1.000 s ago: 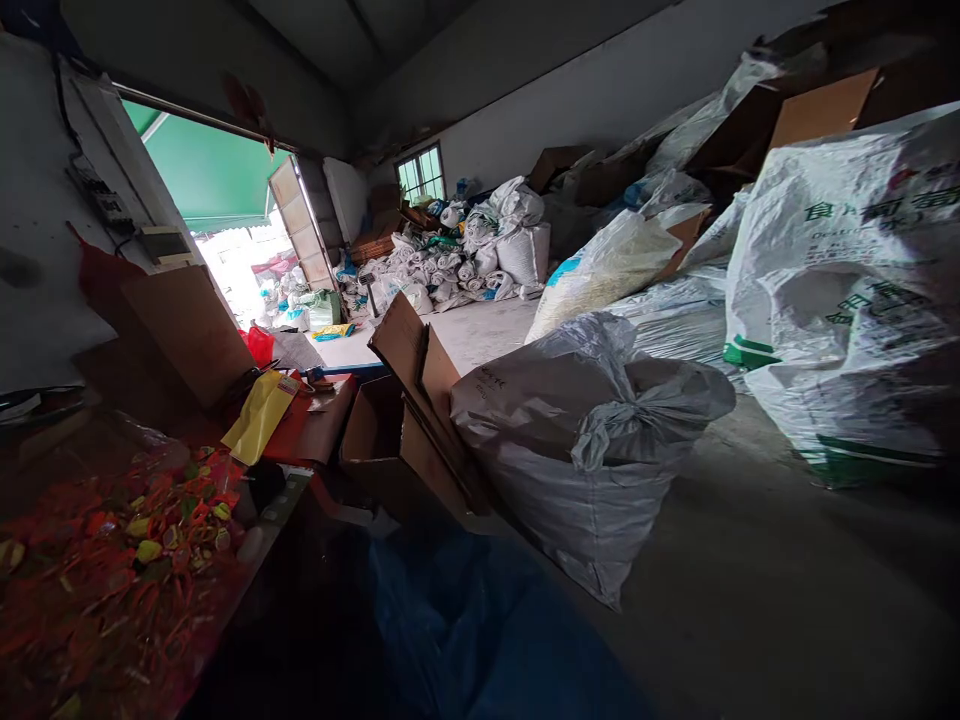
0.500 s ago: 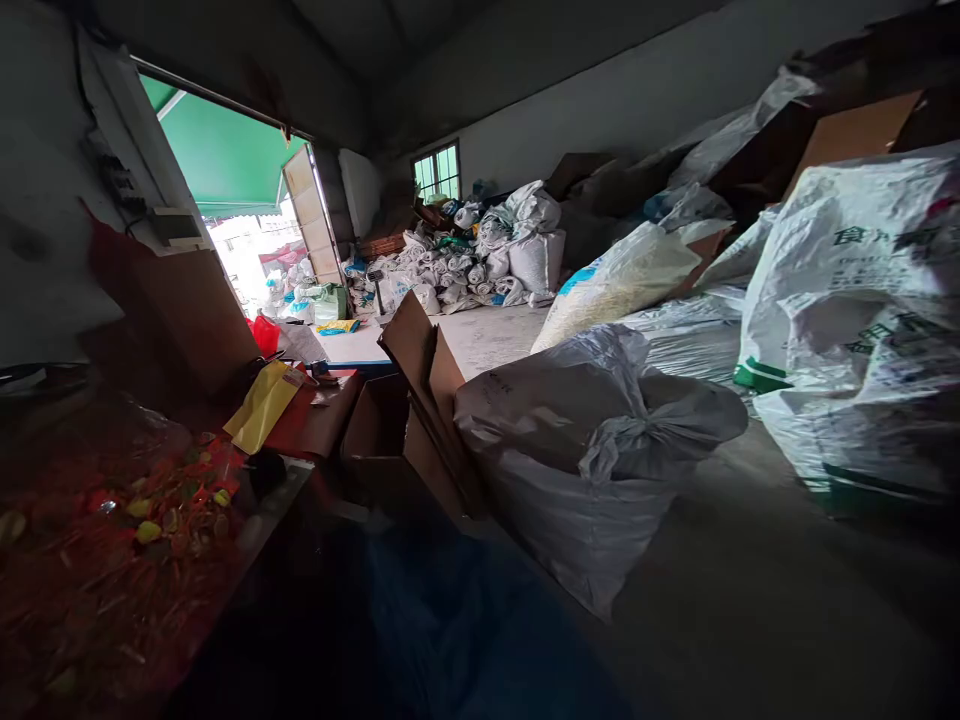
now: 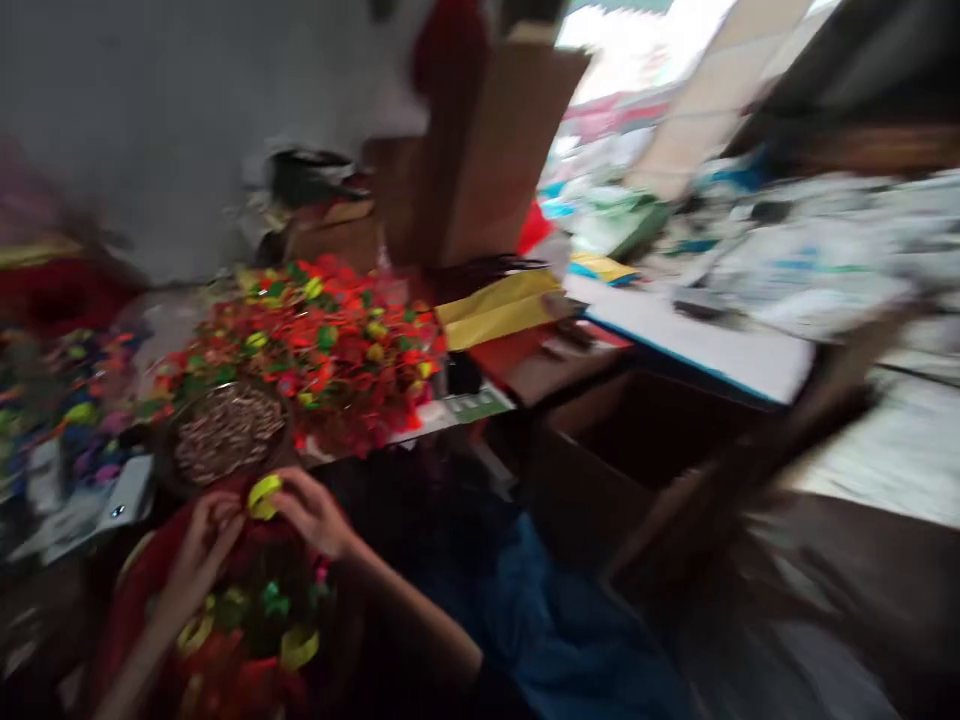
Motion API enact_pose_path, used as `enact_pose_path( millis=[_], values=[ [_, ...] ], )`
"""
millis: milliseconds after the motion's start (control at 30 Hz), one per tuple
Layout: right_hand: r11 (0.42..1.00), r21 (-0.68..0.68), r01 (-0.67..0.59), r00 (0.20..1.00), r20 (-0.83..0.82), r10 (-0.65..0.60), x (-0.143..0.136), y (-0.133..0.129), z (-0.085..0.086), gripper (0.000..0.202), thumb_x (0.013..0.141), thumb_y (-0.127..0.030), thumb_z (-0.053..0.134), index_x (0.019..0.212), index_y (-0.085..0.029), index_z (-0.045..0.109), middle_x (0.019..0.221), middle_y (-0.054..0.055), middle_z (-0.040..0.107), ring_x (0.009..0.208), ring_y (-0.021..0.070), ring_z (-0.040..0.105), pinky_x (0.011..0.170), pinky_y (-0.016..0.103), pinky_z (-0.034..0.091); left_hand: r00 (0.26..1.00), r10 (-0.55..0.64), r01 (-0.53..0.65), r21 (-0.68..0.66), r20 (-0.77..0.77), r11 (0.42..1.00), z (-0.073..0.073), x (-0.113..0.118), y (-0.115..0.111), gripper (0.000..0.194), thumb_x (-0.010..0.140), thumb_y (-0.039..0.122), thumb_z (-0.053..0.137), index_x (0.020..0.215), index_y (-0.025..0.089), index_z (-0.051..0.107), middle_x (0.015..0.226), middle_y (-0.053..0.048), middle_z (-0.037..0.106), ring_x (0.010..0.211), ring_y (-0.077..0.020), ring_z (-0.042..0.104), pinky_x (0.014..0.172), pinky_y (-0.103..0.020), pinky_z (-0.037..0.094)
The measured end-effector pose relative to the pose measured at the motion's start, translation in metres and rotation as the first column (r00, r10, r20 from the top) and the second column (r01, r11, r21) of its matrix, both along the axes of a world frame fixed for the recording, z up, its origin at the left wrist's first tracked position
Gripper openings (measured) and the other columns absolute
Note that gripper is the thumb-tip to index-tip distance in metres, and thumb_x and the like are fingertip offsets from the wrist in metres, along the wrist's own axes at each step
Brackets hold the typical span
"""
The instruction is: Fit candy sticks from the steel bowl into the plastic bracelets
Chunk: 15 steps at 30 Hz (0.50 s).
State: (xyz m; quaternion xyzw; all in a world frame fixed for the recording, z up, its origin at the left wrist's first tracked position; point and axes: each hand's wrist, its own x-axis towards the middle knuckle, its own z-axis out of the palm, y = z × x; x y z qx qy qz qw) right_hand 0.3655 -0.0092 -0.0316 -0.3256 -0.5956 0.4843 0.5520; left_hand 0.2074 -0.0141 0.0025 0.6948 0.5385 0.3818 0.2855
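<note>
Both my hands are at the lower left, blurred by motion, above a red container [image 3: 124, 640] with yellow, green and red pieces in it. My right hand [image 3: 313, 515] pinches a small curved yellow-green piece [image 3: 264, 497], apparently plastic. Just left of that piece, my left hand [image 3: 212, 525] has its fingers drawn together; what lies between them is too blurred to make out. Right behind the hands stands a round bowl [image 3: 171, 455] of small pinkish-brown bits. A heap of red, orange, green and yellow pieces [image 3: 345, 350] spreads beyond it.
More coloured pieces [image 3: 82, 400] lie at the far left near a pale box-like object [image 3: 127, 492]. Right of the heap are a yellow packet [image 3: 502, 308] and an opened cardboard box [image 3: 592, 440]. Cardboard [image 3: 499, 150] leans at the back. White sacks [image 3: 817, 240] lie at right.
The view has swung left and down, away from the big sacks. Both my hands, the bowl and the red container have come into view.
</note>
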Motion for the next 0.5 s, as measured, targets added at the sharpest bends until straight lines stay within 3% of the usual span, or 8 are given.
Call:
enact_pose_path(
  millis=[100, 233, 300, 400, 500],
  values=[
    [0.998, 0.068, -0.017, 1.000, 0.006, 0.016, 0.005, 0.005, -0.003, 0.029, 0.092, -0.044, 0.046, 0.104, -0.019, 0.055, 0.095, 0.005, 0.059, 0.086, 0.0149, 0.057, 0.079, 0.027, 0.047, 0.999, 0.046, -0.043, -0.120, 0.026, 0.992, -0.006, -0.024, -0.009, 0.033, 0.088, 0.053, 0.041, 0.089, 0.022, 0.054, 0.085, -0.001, 0.060, 0.084, -0.0171, 0.059, 0.078, -0.027, 0.049],
    [0.959, 0.249, -0.133, 0.982, 0.162, 0.094, 0.013, 0.009, 0.008, 0.023, 0.095, -0.030, 0.043, 0.112, -0.022, 0.054, 0.109, 0.008, 0.056, 0.105, 0.0186, 0.053, 0.091, 0.033, 0.043, 0.999, -0.021, 0.024, -0.084, 0.031, 0.996, 0.000, -0.029, -0.006, 0.026, 0.090, 0.040, 0.043, 0.098, 0.021, 0.058, 0.093, -0.003, 0.063, 0.091, -0.0175, 0.059, 0.082, -0.026, 0.048],
    [0.944, 0.286, -0.164, 0.966, 0.240, 0.095, 0.011, 0.011, 0.010, 0.022, 0.094, -0.027, 0.045, 0.114, -0.024, 0.054, 0.107, 0.008, 0.057, 0.105, 0.0190, 0.053, 0.093, 0.035, 0.042, 0.997, -0.078, 0.079, -0.077, 0.013, 0.994, 0.002, -0.031, -0.003, 0.026, 0.090, 0.037, 0.043, 0.102, 0.020, 0.061, 0.100, -0.005, 0.064, 0.097, -0.0188, 0.059, 0.088, -0.029, 0.047],
    [0.959, 0.212, -0.187, 0.952, 0.280, 0.123, 0.005, 0.018, 0.006, 0.027, 0.090, -0.032, 0.053, 0.116, -0.024, 0.051, 0.105, 0.007, 0.059, 0.100, 0.0190, 0.056, 0.092, 0.034, 0.043, 0.990, -0.137, 0.134, -0.094, -0.021, 0.987, 0.001, -0.035, 0.000, 0.026, 0.092, 0.033, 0.042, 0.105, 0.022, 0.062, 0.105, -0.005, 0.065, 0.102, -0.0196, 0.058, 0.092, -0.030, 0.045],
    [0.980, 0.002, -0.199, 0.976, 0.094, 0.197, -0.001, 0.023, -0.001, 0.030, 0.089, -0.045, 0.052, 0.110, -0.023, 0.050, 0.102, 0.007, 0.060, 0.091, 0.0185, 0.060, 0.081, 0.031, 0.049, 0.989, -0.143, 0.140, -0.119, -0.020, 0.983, -0.006, -0.036, 0.002, 0.025, 0.092, 0.032, 0.045, 0.111, 0.023, 0.058, 0.110, -0.005, 0.063, 0.105, -0.0192, 0.058, 0.093, -0.030, 0.045]
  ],
)
